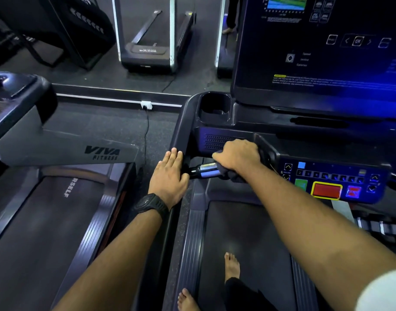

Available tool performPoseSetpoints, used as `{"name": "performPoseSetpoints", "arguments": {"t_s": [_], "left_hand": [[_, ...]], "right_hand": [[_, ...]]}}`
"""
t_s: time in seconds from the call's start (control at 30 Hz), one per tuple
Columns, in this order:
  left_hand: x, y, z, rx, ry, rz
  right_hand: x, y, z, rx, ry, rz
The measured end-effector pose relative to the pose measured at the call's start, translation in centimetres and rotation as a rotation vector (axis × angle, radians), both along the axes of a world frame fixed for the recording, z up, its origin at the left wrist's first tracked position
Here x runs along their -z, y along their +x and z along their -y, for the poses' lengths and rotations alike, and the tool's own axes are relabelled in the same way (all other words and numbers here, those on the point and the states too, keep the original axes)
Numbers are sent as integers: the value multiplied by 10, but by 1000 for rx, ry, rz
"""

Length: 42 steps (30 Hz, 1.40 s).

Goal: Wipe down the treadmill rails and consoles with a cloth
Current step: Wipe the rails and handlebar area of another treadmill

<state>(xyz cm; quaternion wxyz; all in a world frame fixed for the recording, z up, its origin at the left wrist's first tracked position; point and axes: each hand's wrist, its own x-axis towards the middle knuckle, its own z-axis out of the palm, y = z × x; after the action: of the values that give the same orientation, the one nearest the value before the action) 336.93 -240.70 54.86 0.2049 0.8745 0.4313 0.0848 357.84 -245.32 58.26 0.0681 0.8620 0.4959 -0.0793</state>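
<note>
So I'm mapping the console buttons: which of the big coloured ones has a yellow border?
The red button, in the middle of the bottom row. The green one on its left and the blue-lit one on its right lack yellow borders.

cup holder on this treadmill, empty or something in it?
Empty as far as visible: the cup holder shows only its dark floor and walls, with no bottle or cup standing in it.

1. Left hand (169, 176) flat on the left rail (164, 232), fingers (174, 154) straight, watch (151, 204) on wrist.
2. Right hand (238, 156) closed over a dark cloth (228, 175) on the chrome grip bar (203, 170).
3. Console (334, 178) just right of it, red button (326, 190) visible.
4. Bare feet (232, 265) on the belt (242, 232).
</note>
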Motion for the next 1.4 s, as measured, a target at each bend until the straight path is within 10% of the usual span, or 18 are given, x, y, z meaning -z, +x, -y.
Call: {"name": "performPoseSetpoints", "arguments": {"t_s": [0.2,1.4], "left_hand": [[-1,2,0,-10,6,-2],[-5,1,2,-26,-18,9]], "right_hand": [[35,-38,56,-96,311,271],[21,-83,-9,-119,99,179]]}}
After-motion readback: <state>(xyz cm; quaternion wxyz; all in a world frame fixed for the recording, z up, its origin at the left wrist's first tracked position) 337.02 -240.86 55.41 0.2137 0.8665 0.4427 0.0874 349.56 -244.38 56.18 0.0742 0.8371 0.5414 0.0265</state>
